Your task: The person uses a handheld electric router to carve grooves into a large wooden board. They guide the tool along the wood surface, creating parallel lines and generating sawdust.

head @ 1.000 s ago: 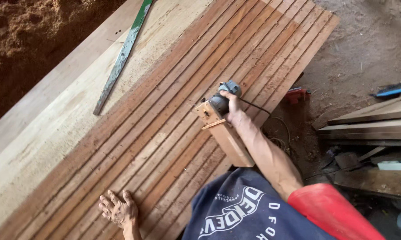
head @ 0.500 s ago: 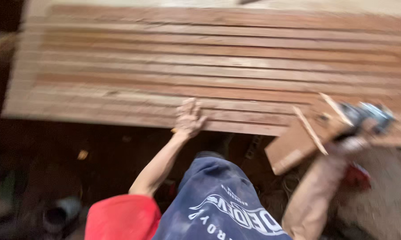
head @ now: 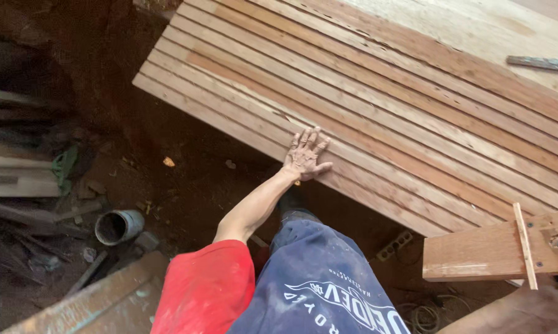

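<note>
Many reddish slats [head: 378,117] are laid side by side above a dirt floor [head: 186,173]; the left hand [head: 305,154] is pressed flat, grip apart, on their near edge; the right grip cannot be told.

A wide pale wooden workbench [head: 477,28] carries a row of long reddish-brown timber slats [head: 378,117] laid side by side, edges touching. A narrow grey metal strip [head: 542,63] lies on the bare bench top beyond them, well apart from the slats.
</note>
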